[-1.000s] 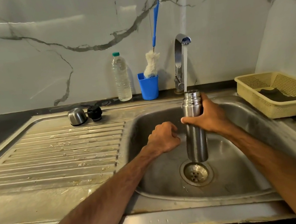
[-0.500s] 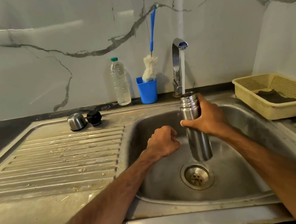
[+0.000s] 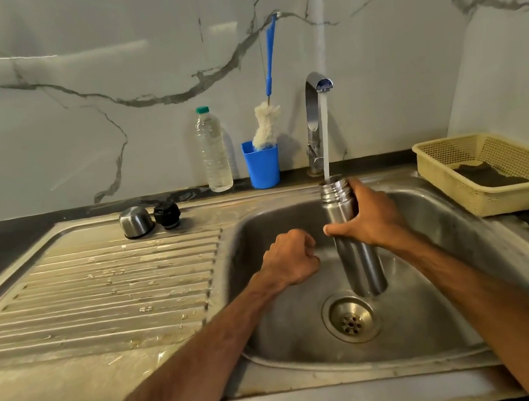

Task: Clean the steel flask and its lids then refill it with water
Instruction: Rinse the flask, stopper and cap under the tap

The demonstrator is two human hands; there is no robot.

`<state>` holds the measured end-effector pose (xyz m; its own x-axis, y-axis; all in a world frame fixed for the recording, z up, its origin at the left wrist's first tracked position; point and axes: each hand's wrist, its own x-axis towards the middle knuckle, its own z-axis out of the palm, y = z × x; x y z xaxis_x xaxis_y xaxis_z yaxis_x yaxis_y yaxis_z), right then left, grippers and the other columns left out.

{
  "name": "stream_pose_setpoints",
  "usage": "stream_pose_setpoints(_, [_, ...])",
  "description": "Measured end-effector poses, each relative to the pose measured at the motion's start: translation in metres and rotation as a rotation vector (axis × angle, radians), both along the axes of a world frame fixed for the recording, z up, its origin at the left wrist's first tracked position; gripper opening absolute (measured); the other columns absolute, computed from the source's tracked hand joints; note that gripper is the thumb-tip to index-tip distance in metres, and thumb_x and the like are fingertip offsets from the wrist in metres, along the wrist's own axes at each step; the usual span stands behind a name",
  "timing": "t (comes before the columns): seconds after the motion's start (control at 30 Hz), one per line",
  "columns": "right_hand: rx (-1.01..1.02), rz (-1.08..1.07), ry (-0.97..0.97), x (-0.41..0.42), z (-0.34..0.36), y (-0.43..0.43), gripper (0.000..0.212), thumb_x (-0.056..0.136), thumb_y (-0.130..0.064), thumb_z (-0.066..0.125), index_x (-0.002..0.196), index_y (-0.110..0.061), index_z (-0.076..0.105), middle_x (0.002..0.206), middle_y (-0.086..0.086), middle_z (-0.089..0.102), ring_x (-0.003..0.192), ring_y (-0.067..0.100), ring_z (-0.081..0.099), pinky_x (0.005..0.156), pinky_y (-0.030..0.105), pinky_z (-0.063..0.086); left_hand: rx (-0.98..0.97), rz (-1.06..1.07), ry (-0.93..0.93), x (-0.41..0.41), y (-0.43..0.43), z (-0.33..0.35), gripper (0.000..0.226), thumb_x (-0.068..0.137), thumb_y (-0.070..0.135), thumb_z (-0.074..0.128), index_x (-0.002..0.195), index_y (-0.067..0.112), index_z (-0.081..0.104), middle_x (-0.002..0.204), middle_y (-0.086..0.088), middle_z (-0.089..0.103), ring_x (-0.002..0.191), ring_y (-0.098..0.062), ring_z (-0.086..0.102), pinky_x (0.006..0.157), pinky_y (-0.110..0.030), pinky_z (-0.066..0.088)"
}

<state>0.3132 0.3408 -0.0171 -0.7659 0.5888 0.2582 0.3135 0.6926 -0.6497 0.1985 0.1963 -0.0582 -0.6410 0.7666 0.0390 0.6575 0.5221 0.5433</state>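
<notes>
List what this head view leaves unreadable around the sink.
- Water level in the flask: hidden by its opaque steel wall.
- Flask's upper body: covered by the grip of the right hand.
- Dark item in the yellow basket: partly behind the basket wall, too indistinct to identify.
- Insides of the steel cap and black lid: turned away from the camera.

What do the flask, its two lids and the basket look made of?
Flask: brushed steel, by its grey streaked sheen. Domed lid: same steel look. Black lid: likely plastic, dull black. Basket: probably plastic, pale yellow moulded mesh.
</notes>
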Motion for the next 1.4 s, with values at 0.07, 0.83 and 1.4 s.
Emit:
stream_pose_setpoints(0.07, [-0.009,-0.001,0.024,0.000,0.001,0.000,0.090,0.063,-0.030,0.094,0.139,-0.024,0.045,0.119,-0.006,0.062,0.099,0.016,0.061,0.084,0.030,0.048,-0.006,-0.004,0.014,0.000,0.000,0.000,0.034,0.081,0.024,0.073,0.114,0.027,0.064,0.110,0.008,0.067,0.103,-0.014,0.064,0.094,-0.041,0.057])
stream_pose_setpoints(0.83, [0.017,-0.033,-0.021,0.004,0.007,-0.002,0.084,0.063,-0.032,0.094,0.133,-0.023,0.048,0.116,-0.002,0.064,0.095,0.015,0.061,0.082,0.029,0.047,-0.085,-0.033,0.049,0.005,-0.003,0.006,0.037,0.083,0.024,0.074,0.118,0.023,0.063,0.113,0.004,0.066,0.105,-0.017,0.064,0.095,-0.043,0.056])
stream_pose_setpoints(1.4, [-1.171,-0.138,0.109,0.032,0.016,0.024,0.082,0.072,-0.040,0.086,0.138,-0.013,0.046,0.117,0.022,0.064,0.098,0.038,0.071,0.076,0.050,0.062,0.185,-0.202,-1.162,0.032,-0.020,0.063,0.064,0.094,0.056,0.060,0.138,0.011,0.050,0.131,-0.020,0.065,0.111,-0.029,0.068,0.090,-0.041,0.060])
